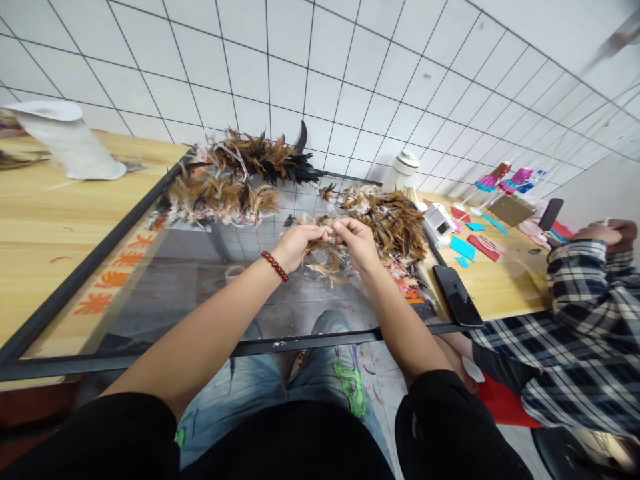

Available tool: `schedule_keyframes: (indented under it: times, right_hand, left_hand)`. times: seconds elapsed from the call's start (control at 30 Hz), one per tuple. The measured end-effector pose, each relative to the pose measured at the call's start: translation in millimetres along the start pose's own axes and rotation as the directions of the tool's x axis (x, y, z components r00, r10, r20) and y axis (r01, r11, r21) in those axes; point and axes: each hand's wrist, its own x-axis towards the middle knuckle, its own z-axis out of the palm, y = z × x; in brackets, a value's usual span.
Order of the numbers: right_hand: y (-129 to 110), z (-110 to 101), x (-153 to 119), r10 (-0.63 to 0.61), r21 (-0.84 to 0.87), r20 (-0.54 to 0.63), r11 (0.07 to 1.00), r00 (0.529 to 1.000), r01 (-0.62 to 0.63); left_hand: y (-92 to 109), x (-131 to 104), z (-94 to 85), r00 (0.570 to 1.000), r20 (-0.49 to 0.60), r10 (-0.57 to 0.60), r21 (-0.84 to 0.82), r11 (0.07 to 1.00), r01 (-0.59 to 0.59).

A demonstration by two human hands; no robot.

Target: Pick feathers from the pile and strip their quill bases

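Observation:
Over the middle of a black-framed glass panel [200, 293], my left hand [299, 243] and my right hand [356, 241] meet with their fingertips pinched together. Between and under the fingers is a small bunch of brown and pale feathers [323, 257]; how each finger grips it is too small to make out. Just right of my right hand lies a large heap of brown feathers [400, 220]. Two more rows lie at the back left: brown feathers with pale bases [220, 200], and behind them brown and black feathers [265, 157].
A white spool [75, 140] stands at the far left. At the right are a white jar [401, 168], a white device [438, 223], a black phone [456, 293], coloured pieces [463, 248] and a person in a plaid sleeve [580, 273]. A tiled wall rises behind.

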Motion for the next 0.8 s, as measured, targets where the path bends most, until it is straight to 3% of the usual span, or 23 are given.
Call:
schedule_keyframes:
  times: [0.13,0.23,0.4,0.5,0.63,0.8]
  right_hand:
    - [-5.2,-4.5,0.3,-0.045,-0.029,0.038,0.999,0.998,0.046]
    - [-6.5,-5.6,0.2,-0.073,-0.057,0.065,0.995,0.995,0.077]
    - [-7.1,-6.3,-0.5,-0.118,-0.063,0.100,0.990,0.988,0.124]
    - [-8.1,-7.4,-1.2,-0.155,-0.061,0.148,0.984,0.977,0.165]
    - [-8.5,-8.8,-0.7,-0.143,-0.091,0.160,0.983,0.977,0.159]
    - [-8.3,-10.7,1.9,-0.045,-0.036,0.088,0.998,0.995,0.048]
  left_hand:
    - [-7.0,2.2,0.5,0.985,0.045,0.164,0.278,0.945,-0.171]
    - [-9.9,4.4,0.1,0.963,0.124,0.241,0.445,0.854,-0.271]
    - [-10.1,1.6,3.1,0.948,0.208,0.242,0.636,0.702,-0.319]
    - [-9.6,-3.5,6.5,0.954,0.212,0.210,0.700,0.648,-0.298]
    - [-11.7,-4.3,6.6,0.935,0.236,0.265,0.710,0.610,-0.352]
    - [-16.7,6.0,-2.1,0.931,0.204,0.303,0.643,0.675,-0.361]
